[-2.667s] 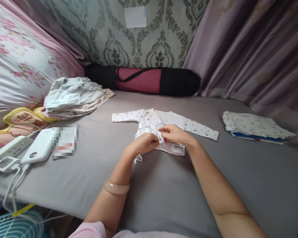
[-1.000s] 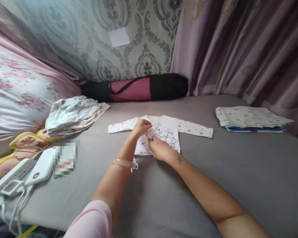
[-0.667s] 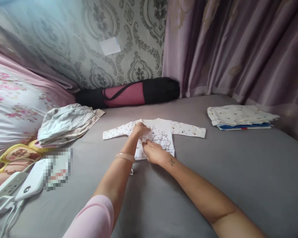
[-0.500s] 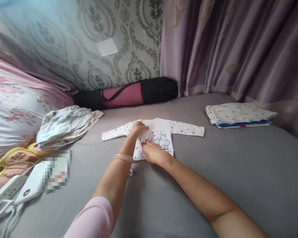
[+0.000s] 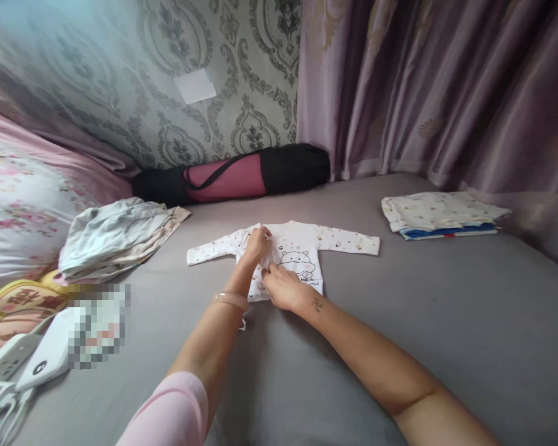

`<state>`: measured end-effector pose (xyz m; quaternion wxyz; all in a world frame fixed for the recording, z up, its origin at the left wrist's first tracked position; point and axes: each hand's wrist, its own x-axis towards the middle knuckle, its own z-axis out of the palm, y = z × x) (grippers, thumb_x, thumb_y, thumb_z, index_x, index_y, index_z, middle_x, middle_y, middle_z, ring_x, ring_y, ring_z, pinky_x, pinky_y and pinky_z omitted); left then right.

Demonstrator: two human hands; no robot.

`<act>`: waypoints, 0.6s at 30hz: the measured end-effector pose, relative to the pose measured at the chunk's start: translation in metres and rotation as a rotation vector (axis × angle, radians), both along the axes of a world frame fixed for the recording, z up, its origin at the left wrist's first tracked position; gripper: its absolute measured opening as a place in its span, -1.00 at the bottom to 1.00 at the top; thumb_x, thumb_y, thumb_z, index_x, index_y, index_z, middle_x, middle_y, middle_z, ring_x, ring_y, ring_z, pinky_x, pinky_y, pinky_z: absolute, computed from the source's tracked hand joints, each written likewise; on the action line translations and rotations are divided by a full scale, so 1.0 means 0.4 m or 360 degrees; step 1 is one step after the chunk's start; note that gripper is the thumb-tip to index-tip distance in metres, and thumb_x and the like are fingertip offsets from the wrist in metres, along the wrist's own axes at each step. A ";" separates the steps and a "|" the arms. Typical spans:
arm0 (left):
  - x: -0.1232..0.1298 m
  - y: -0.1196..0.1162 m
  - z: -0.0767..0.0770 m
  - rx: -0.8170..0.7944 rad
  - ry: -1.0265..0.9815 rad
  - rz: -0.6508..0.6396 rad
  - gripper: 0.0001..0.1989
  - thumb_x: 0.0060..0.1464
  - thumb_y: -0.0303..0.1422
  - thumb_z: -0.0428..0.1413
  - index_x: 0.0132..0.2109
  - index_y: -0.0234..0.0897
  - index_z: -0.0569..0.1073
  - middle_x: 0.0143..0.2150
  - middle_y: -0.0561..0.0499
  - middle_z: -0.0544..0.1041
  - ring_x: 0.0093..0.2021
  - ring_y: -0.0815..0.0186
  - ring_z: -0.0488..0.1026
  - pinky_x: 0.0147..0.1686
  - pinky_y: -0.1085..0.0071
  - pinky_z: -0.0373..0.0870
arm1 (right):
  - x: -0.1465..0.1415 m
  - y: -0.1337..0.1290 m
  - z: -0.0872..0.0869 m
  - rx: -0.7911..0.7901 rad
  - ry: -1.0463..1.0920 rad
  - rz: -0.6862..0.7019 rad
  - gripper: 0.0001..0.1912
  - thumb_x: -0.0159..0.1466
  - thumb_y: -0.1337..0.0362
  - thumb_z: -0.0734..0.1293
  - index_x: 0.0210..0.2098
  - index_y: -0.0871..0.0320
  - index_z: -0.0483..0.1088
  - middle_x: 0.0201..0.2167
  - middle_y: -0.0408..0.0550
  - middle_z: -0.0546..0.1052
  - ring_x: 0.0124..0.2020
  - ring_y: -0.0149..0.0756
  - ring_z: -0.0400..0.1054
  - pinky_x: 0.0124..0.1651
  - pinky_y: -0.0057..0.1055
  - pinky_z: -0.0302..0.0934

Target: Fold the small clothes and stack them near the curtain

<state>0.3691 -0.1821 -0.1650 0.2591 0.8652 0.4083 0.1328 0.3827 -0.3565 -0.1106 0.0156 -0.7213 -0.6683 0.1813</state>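
Note:
A small white baby shirt (image 5: 302, 248) lies spread on the grey bed sheet (image 5: 353, 347), its two patterned sleeves stretched out to either side. A cartoon animal and some lettering are printed on its front. My left hand (image 5: 259, 243) is closed on the cloth of the front panel near the neck. Lower on the same panel, my right hand (image 5: 283, 286) pinches the fabric near the hem. Between the hands the cloth is slightly raised. The fingertips of both hands are partly hidden. A white tie end (image 5: 242, 324) shows beside my left forearm.
Folded clothes (image 5: 446, 210) are stacked at the right, and a looser clothes pile (image 5: 116, 235) lies at the left. A black and maroon bag (image 5: 232, 176) rests along the wall. Near left are a power strip (image 5: 9, 359), a white power bank (image 5: 51, 353) and cables.
My left hand has shifted slightly down and left along the shirt's front panel. My right hand stays near the hem. The whole view has moved a little.

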 end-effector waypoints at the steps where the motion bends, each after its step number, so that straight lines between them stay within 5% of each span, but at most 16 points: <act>1: 0.000 0.001 -0.003 0.0039 0.0008 -0.0036 -0.76 -0.01 -0.58 0.06 -0.17 -0.31 0.47 -0.19 -0.07 0.49 -0.16 0.25 0.42 -0.07 0.36 0.30 | -0.001 -0.003 0.006 -0.0018 0.0006 0.0028 -0.59 0.19 0.50 0.26 0.05 0.30 0.34 0.05 0.26 0.37 0.03 -0.02 0.35 -0.06 -0.28 0.28; 7: -0.025 0.003 0.000 0.0126 0.0046 -0.0180 -0.72 0.04 -0.51 0.08 -0.05 -0.36 0.42 -0.19 -0.10 0.50 -0.16 0.24 0.42 -0.07 0.35 0.31 | 0.080 -0.008 0.046 0.0007 0.0490 0.0354 -0.81 0.24 0.36 0.23 -0.22 0.18 0.46 -0.22 0.01 0.55 -0.23 -0.23 0.42 -0.23 -0.41 0.21; 13: -0.114 -0.042 0.056 0.0104 0.0016 -0.0035 -0.77 0.06 -0.35 0.12 -0.12 -0.31 0.45 -0.21 -0.07 0.53 -0.25 0.25 0.45 -0.24 0.38 0.34 | 0.245 -0.061 0.058 0.0342 0.0503 -0.0367 -0.80 0.22 0.33 0.20 -0.41 0.19 0.44 -0.43 -0.10 0.53 -0.40 -0.37 0.35 -0.37 -0.49 0.07; 18: -0.192 -0.117 0.089 -0.0315 0.0016 0.0031 -0.85 0.06 -0.30 0.13 -0.27 -0.30 0.46 -0.41 -0.02 0.55 -0.39 0.29 0.48 -0.40 0.45 0.31 | 0.255 -0.164 -0.009 0.0303 0.0515 -0.0503 -0.83 0.22 0.27 0.21 -0.38 0.15 0.43 -0.40 -0.11 0.53 -0.38 -0.36 0.35 -0.35 -0.47 0.10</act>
